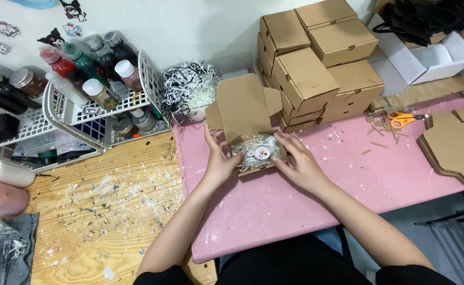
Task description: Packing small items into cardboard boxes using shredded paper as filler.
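Note:
An open brown cardboard box (242, 108) sits on the pink mat (348, 169), its lid flipped up toward the wall. Inside lies white shredded paper with a small round pale object (262, 153) nested in the middle. My left hand (218, 158) holds the box's left side, fingers on its edge. My right hand (300, 163) rests against the right side, fingertips touching the shredded paper next to the round object.
A stack of closed cardboard boxes (316, 63) stands behind the open one. A heap of black and white shredded paper (189, 89) lies by the wall. White baskets of paint bottles (84, 89) sit left. Orange scissors (403, 120) and flat cardboard blanks (456, 142) lie right.

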